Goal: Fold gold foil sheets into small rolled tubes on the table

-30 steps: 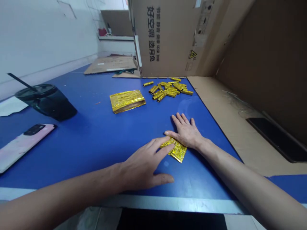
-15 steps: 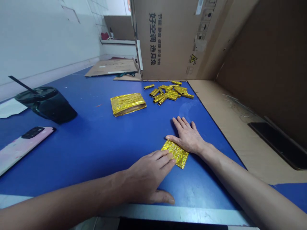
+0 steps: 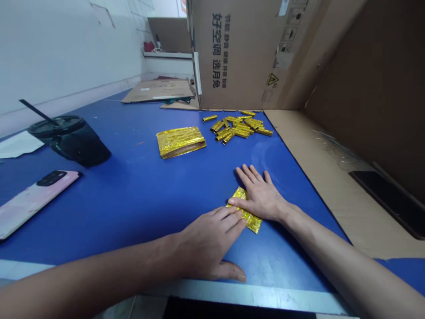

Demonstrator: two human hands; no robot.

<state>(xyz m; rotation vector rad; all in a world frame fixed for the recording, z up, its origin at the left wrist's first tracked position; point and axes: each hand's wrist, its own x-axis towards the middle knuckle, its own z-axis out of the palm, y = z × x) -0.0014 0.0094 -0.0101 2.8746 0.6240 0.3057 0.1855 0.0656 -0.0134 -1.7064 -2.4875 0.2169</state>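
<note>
Foil piece (image 3: 253, 223): folded gold strip; lay slantwise on the blue mat (image 3: 133, 199), between both hands.
Left hand (image 3: 209, 243): released, flat and open, no grip; fingertips (image 3: 237, 215) rested on the foil's near side.
Right hand (image 3: 260, 195): released, spread flat on the mat, not clenched; thumb (image 3: 237, 202) lay across the foil.
Foil stack (image 3: 181, 141): flat gold pile; sat on the mat, well ahead of the hands.
Foil tubes (image 3: 237, 126): small rolled gold pieces; lay in a loose heap right of the stack.
Cup (image 3: 69, 141): dark; stood at far left.
Phone (image 3: 36, 199): pink case; lay left of the hands.
Carton (image 3: 232, 57): printed cardboard; stood behind the tubes.
Risk: with pressure lifted, the foil piece could spring open or slide on the smooth mat; rough handling could tear its creases; a stray sleeve could scatter the loose tubes.
</note>
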